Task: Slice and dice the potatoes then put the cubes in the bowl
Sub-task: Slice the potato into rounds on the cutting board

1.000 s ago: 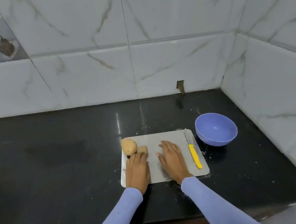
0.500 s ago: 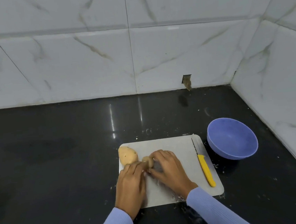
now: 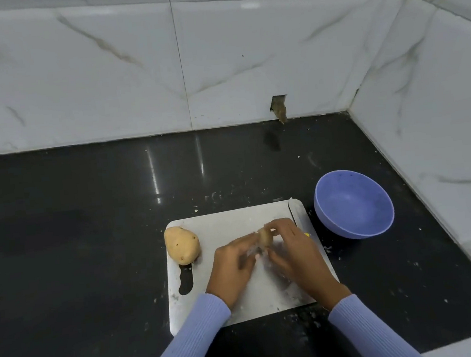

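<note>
White marble-look tiles back a black counter point(image 3: 76, 237) in a corner. A pale board point(image 3: 232, 219) lies on it, with a purple bowl point(image 3: 353, 204) just beside its right edge. A whole potato point(image 3: 181, 244) sits on the board's far left corner. Over the board's middle, the right hand point(image 3: 296, 254) pinches a small potato point(image 3: 264, 237) with curled fingers; the left hand point(image 3: 231, 268) reaches it with blurred fingertips, grip unclear. A knife point(image 3: 294, 210) lies along the right edge, mostly hidden by the right hand.
</note>
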`<control>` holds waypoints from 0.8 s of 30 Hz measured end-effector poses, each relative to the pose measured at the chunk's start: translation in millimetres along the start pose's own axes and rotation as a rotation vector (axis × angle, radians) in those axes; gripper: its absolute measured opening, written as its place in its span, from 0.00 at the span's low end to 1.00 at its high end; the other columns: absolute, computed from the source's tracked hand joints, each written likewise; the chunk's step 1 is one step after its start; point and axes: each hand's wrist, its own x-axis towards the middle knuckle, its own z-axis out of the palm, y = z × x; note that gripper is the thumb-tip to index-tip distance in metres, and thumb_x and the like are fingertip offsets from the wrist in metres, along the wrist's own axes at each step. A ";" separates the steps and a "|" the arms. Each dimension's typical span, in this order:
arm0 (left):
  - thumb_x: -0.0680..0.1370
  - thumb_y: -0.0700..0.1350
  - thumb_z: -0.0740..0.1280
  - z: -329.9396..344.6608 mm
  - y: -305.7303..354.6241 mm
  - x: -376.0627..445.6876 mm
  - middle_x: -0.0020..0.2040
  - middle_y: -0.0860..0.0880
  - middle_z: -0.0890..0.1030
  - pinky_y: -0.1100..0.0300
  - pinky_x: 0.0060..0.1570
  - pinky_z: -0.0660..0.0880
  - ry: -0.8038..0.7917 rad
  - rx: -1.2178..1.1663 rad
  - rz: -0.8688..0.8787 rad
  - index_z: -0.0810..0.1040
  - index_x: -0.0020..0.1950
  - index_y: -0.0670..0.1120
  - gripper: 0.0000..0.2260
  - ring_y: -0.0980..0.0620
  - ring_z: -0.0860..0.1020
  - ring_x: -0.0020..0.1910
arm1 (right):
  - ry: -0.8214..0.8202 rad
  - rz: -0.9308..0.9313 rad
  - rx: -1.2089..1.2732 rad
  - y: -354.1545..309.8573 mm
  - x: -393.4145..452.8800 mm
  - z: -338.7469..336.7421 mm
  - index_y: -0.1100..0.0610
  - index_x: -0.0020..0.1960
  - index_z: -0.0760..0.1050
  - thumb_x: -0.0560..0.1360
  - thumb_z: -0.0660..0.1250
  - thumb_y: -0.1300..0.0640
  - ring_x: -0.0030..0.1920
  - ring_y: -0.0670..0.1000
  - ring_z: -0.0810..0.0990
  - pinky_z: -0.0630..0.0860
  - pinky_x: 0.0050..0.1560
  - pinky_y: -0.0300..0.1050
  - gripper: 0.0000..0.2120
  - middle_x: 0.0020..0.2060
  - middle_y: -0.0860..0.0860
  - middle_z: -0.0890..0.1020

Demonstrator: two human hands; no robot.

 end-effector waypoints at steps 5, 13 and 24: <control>0.71 0.33 0.73 3.7 3.5 13.3 0.55 0.56 0.78 0.79 0.50 0.68 0.017 -0.065 -0.078 0.79 0.61 0.47 0.20 0.61 0.77 0.50 | 0.019 0.053 0.104 0.3 -0.1 -1.4 0.50 0.57 0.72 0.74 0.71 0.59 0.51 0.39 0.76 0.70 0.49 0.28 0.15 0.52 0.40 0.76; 0.68 0.39 0.77 6.7 1.0 24.1 0.41 0.57 0.78 0.65 0.43 0.75 0.000 -0.024 -0.118 0.80 0.53 0.50 0.16 0.56 0.76 0.40 | 0.109 0.167 0.185 -1.0 -10.8 0.1 0.54 0.58 0.74 0.76 0.67 0.61 0.50 0.41 0.78 0.75 0.51 0.35 0.11 0.51 0.44 0.80; 0.71 0.40 0.75 7.5 -4.9 27.5 0.47 0.48 0.80 0.65 0.48 0.75 -0.049 0.008 -0.093 0.79 0.55 0.48 0.15 0.52 0.78 0.45 | 0.191 0.513 -0.158 9.1 -32.5 -7.7 0.59 0.64 0.70 0.75 0.68 0.57 0.57 0.55 0.74 0.75 0.54 0.48 0.19 0.59 0.56 0.73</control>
